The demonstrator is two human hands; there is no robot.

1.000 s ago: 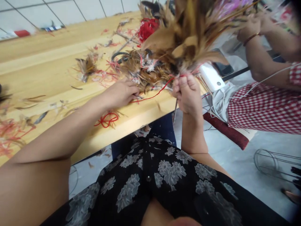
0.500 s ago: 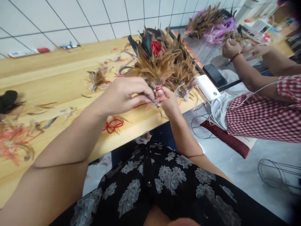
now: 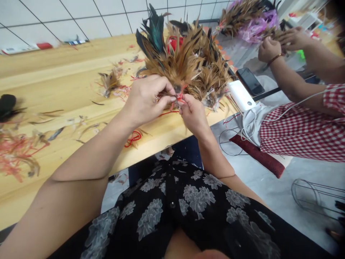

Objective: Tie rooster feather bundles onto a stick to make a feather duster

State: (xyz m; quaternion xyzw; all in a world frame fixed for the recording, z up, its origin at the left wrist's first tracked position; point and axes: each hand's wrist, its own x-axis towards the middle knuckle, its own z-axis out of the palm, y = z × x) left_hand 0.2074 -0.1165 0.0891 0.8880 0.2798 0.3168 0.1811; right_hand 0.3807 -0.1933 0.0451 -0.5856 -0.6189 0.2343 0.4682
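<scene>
My left hand point(image 3: 151, 100) pinches at the tied base of a feather bunch point(image 3: 172, 70), thumb against forefinger. From the right, my right hand point(image 3: 195, 113) grips the same base, its fingers closed round the quill ends and red string. The bunch fans out away from me, brown with tall dark green-black feathers at its left. Red string point(image 3: 180, 96) is wound about its base, and a loose length runs below my fingers to the table. How the string passes between my fingertips is hidden. A small loop of red string point(image 3: 133, 138) lies under my left forearm.
More brown feather bunches point(image 3: 212, 79) lie behind my right hand. A small tuft point(image 3: 109, 82) and pinkish scraps point(image 3: 16, 151) are on the wooden table point(image 3: 67, 77). A white power bank point(image 3: 241, 95) and a phone point(image 3: 250, 82) lie beside a co-worker's hands point(image 3: 269, 50).
The feather bunch has risen and fans more upright, its dark feathers standing higher. My left fingertips have moved up to the tied base. The co-worker's far hand has shifted upward.
</scene>
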